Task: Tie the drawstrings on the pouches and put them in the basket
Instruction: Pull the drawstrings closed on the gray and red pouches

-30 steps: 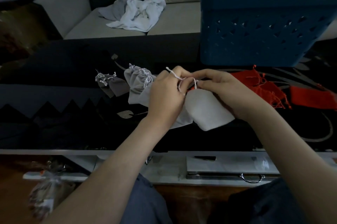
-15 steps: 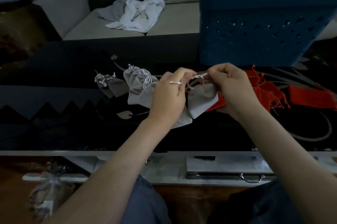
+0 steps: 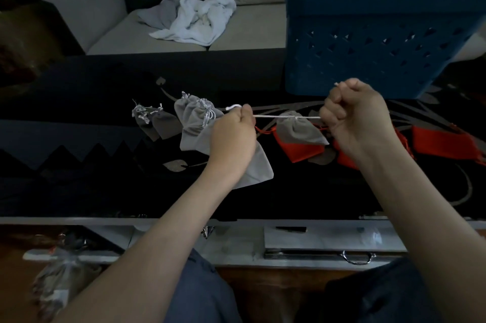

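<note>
1. Left grip (image 3: 232, 136): the fingers are curled into a fist round one end of the white drawstring (image 3: 273, 117). A short loop of cord sticks out at its far side.
2. Right grip (image 3: 355, 115): a fist closed on the other end of the cord, with the cord tip showing above the knuckles.
3. Drawstring: taut and nearly level between the two grips, above the bench (image 3: 79, 112).
4. Grey pouch (image 3: 299, 129): hangs from the middle of the cord with its neck gathered. It is over a red pouch (image 3: 299, 152); whether they touch cannot be told.
5. Basket (image 3: 368, 41): blue with a perforated wall, on the far right of the bench behind the right grip. Its inside is hidden.
6. Grey pouches (image 3: 194, 120): heaped just left of the left grip, with two darker ones (image 3: 155, 123) beside them.
7. More red pouches (image 3: 444, 141): lie flat on the bench to the right.
8. Sofa (image 3: 249, 33): behind the bench, with a crumpled white cloth (image 3: 194, 17) on it.
</note>
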Tool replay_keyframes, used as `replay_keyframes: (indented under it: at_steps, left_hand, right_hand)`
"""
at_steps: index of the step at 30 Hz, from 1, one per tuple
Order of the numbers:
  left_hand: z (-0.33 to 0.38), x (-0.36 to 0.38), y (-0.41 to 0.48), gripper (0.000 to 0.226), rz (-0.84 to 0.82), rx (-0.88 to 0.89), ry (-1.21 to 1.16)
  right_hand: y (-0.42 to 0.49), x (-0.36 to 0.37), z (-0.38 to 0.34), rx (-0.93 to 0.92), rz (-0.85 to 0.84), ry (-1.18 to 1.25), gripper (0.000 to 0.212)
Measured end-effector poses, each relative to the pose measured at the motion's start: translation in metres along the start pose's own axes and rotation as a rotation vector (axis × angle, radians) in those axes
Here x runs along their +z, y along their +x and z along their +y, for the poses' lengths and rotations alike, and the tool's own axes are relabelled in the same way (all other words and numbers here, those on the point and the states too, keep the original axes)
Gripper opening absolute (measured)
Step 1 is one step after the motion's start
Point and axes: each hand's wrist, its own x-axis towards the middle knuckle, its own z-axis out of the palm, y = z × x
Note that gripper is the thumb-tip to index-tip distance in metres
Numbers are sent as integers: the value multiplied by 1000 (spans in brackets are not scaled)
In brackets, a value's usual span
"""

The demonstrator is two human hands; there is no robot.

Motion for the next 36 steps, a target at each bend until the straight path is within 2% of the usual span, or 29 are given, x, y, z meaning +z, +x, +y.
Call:
replay_keyframes:
  at_steps: [2,4,6,8,11,13,17,20,22,26,32,34,36]
  left_hand:
    - [4,1,1,44,-1,-31,-123]
    - [8,1,0,44,-24,-24,-200]
    - [11,1,0,42,-81,-13,-281]
    - [13,-1,-2,38,-142,-22,-368]
    - [15,-6,-5,32,-208,-28,-524]
    - [13,-10,-7,28,-238,39,-525]
    - [2,-17,-2,25,-303,282,-167]
    - [-5,-19,6,30,-317,389,93]
    - [-6,-20,8,24,-314,429,173]
    - [-6,-19,5,16,-202,383,79]
    - [2,-17,-1,1,38,422,-11]
    - [2,-14,-3,3,53,416,-12]
    - [1,-10,-5,7,1,412,17]
  right_hand:
    - [-6,3,2,-134,-61,-353,15]
    - [-13,6,9,-239,-200,-732,5]
    - [-15,7,18,-259,-328,-950,9]
    - [-13,6,22,-223,-369,-1036,10]
    - [-13,6,22,-160,-389,-982,6]
    - [-14,7,22,-117,-439,-961,6]
    - [-18,11,19,-70,-521,-916,7]
    - [-21,16,20,-75,-524,-862,8]
    - [-21,17,22,-75,-510,-832,6]
    - [-23,20,20,-84,-486,-764,7]
    - [-25,22,20,-45,-436,-682,8]
    - [-26,23,21,-40,-440,-640,9]
    - [-27,25,21,-42,-444,-601,9]
